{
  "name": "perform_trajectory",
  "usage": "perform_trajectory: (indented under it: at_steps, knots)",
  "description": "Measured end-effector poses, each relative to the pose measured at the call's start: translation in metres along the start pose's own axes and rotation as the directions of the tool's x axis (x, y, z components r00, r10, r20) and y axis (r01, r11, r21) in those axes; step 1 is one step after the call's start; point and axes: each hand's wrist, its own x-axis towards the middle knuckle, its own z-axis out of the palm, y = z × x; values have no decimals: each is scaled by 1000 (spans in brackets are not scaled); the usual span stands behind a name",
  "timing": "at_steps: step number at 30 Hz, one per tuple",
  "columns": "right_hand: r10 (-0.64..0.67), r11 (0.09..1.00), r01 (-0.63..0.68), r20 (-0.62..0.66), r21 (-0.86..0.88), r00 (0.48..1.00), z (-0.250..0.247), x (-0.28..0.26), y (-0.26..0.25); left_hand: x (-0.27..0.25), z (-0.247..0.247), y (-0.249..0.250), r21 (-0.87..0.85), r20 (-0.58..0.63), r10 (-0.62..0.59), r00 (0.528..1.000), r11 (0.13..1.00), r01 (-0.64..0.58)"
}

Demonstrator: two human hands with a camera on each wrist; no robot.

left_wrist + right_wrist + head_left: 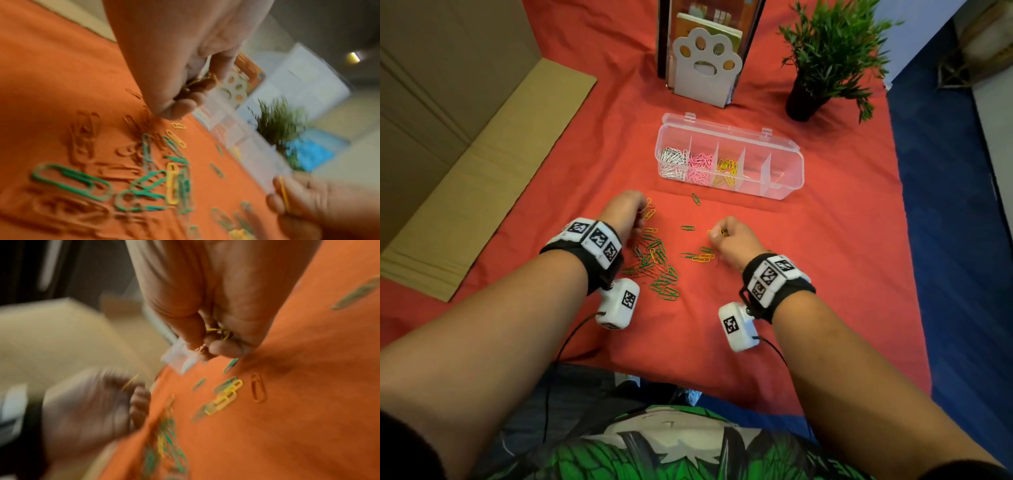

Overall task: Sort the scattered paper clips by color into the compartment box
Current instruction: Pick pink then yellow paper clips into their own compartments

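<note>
A clear compartment box (784, 161) lies open on the red cloth, with white, pink and yellow clips in its three left cells. A pile of green, yellow and orange paper clips (659, 263) is scattered in front of me. My left hand (628, 214) is curled over the pile's far edge and holds several yellow clips (202, 81) in its fist. My right hand (732, 236) is also curled, gripping yellow clips (219, 331) between thumb and fingers. A few yellow clips (225, 396) lie loose under it.
A white paw-shaped book stand (705, 65) with books and a potted green plant (822, 58) stand behind the box. Flattened cardboard (465, 164) lies on the left. The cloth's right edge (907, 240) drops to a blue floor.
</note>
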Motion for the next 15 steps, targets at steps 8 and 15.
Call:
perform_trajectory:
  at_steps: [8, 15]
  knots:
    - [94, 530, -239, 224, 813, 970, -22, -22, 4, -19, -11, 3, -674, 289, -80, 954, 691, 262]
    - [-71, 939, 91, 73, -332, 995, 4, -18, 7, -2, -2, -12, 447, -198, 164, 966, 892, -60]
